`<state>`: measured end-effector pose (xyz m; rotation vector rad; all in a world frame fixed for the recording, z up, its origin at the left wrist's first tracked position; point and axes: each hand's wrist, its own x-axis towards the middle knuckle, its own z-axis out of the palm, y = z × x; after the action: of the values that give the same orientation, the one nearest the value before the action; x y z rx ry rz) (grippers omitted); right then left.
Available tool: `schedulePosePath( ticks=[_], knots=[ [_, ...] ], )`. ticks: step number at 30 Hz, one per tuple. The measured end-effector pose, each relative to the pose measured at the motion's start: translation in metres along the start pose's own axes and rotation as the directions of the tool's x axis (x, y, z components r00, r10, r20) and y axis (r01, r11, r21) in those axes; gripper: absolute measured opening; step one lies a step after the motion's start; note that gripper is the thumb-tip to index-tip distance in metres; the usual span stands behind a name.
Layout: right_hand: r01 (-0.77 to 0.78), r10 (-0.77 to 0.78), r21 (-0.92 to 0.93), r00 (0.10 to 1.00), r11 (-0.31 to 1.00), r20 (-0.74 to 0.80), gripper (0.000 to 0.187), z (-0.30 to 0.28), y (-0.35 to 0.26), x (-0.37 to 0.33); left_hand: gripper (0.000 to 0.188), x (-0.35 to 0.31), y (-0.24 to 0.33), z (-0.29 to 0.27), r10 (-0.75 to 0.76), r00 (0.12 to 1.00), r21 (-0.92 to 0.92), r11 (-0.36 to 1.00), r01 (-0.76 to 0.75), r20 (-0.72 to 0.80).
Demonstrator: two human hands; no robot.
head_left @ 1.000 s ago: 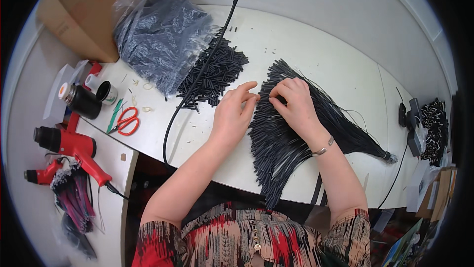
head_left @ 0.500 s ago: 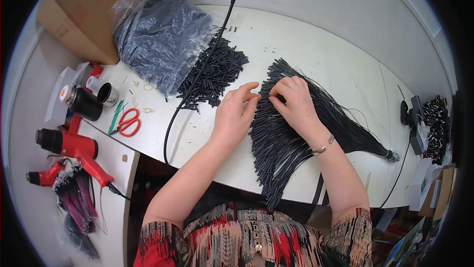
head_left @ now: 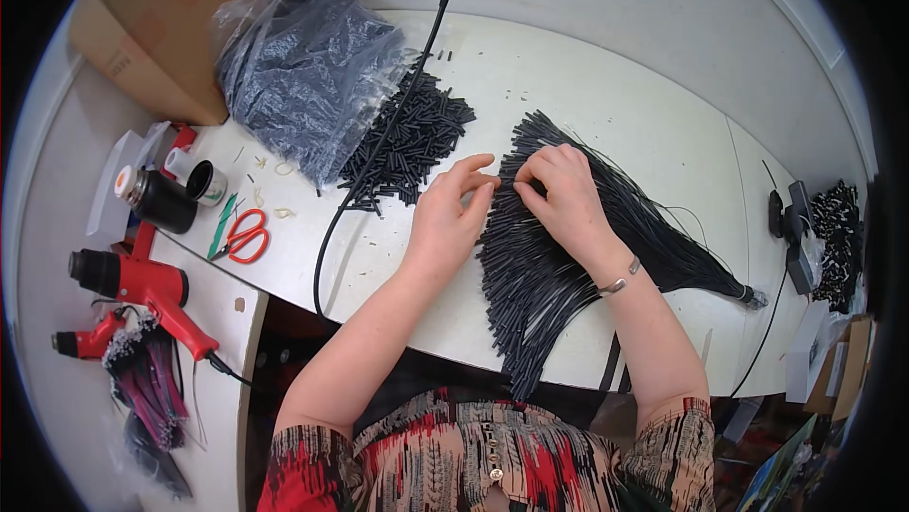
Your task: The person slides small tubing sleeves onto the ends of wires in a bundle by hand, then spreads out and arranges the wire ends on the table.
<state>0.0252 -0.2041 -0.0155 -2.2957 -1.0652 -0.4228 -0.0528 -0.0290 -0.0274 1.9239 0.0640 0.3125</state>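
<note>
A thick bundle of thin black wires (head_left: 644, 214) fans out across the white table, its sleeved-looking ends spread toward my left and front. My right hand (head_left: 565, 192) rests over the upper part of the fan, thumb and forefinger pinched on a black wire near its end. Facing it from the left, my left hand (head_left: 453, 214) has its thumb and fingers drawn together; whatever lies between them is too small to make out. Beyond my left hand lies a heap of short black tube pieces (head_left: 417, 138).
A clear plastic bag (head_left: 308, 77) of black pieces lies behind the heap, beside a cardboard box (head_left: 166, 29). A black cable (head_left: 383, 138) hangs across the table. To the left are orange-handled scissors (head_left: 248, 236), a black bottle (head_left: 159, 202) and a red heat gun (head_left: 151, 285).
My left thumb has shifted slightly back from the fingertips. My right hand has stayed nearly in place over the wires.
</note>
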Motion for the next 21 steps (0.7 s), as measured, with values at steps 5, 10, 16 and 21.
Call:
schedulePosePath(
  ticks=[5,10,16,21],
  knots=[
    [-0.004,0.005,-0.012,1.000,1.000,0.008,0.010,-0.0016,-0.0021,0.0009,0.032,-0.0004,-0.0027,-0.0024,0.004,1.000,0.018,1.000,-0.004,-0.006],
    [-0.003,0.003,-0.014,1.000,1.000,-0.017,0.007,-0.0032,-0.0020,0.0000,0.031,-0.0032,-0.0087,-0.0059,0.015,0.995,0.124,0.992,-0.003,-0.095],
    [0.016,-0.016,-0.010,1.000,1.000,-0.013,0.006,-0.0031,-0.0024,-0.0010,0.032,-0.0059,-0.0049,-0.0055,-0.019,0.998,0.130,0.991,0.027,-0.062],
    [0.060,-0.061,-0.031,0.996,0.998,-0.061,0.003,0.0000,-0.0032,-0.0003,0.032,-0.0061,-0.0011,-0.0043,-0.025,0.998,0.110,0.993,0.031,-0.049]
  ],
)
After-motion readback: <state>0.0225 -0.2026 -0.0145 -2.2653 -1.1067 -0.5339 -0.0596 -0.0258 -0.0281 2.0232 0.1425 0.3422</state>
